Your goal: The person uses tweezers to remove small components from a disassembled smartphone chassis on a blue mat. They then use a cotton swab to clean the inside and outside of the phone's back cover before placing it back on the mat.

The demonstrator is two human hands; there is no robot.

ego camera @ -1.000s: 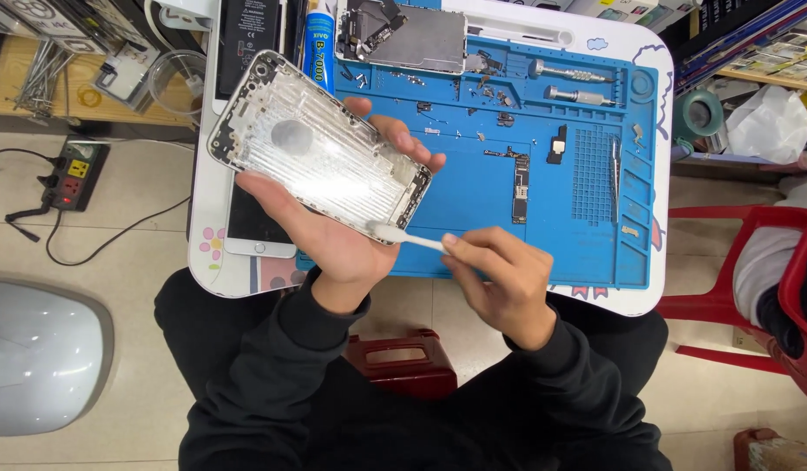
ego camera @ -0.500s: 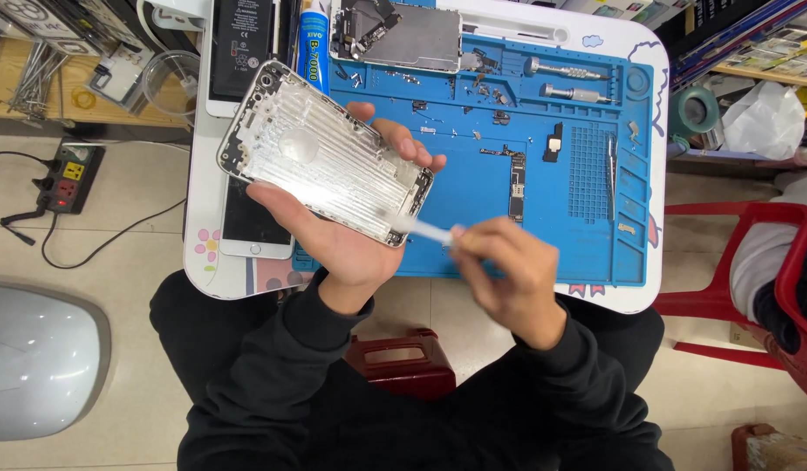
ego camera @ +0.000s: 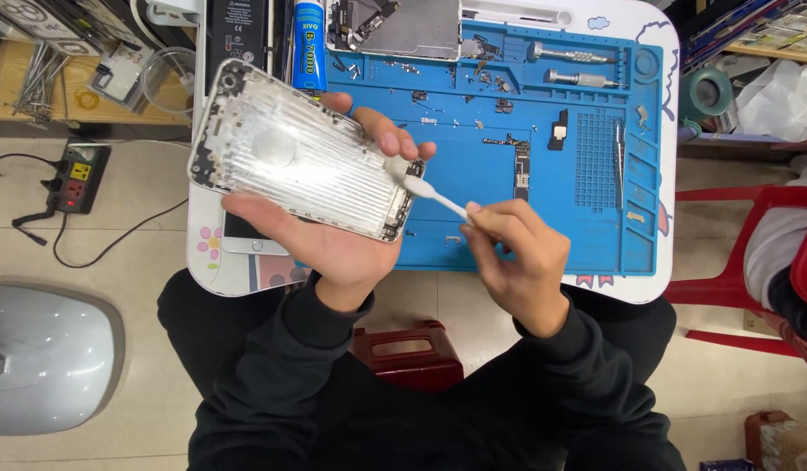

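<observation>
The left hand (ego camera: 334,240) grasps a silver phone housing (ego camera: 303,153), held tilted above the counter (ego camera: 648,288), fingers (ego camera: 382,131) curled over its far edge. The right hand (ego camera: 517,257) pinches a white swab (ego camera: 425,187), tip touching the housing's lower corner. Beyond the left fingers lies a blue glue tube (ego camera: 309,44) on the blue mat (ego camera: 560,218).

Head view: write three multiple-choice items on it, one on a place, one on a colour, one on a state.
1. Where does the cotton swab tip touch the phone housing?
A. its lower right end
B. its far left corner
C. nowhere

2. What colour is the work mat?
A. green
B. blue
C. grey

3. How is the housing supported?
A. flat on the mat
B. in the left hand
C. on the floor

Answers: 1 A, the tip meets the end nearest the right hand. 2 B, it is plainly blue. 3 B, the fingers wrap it above the mat.
</observation>
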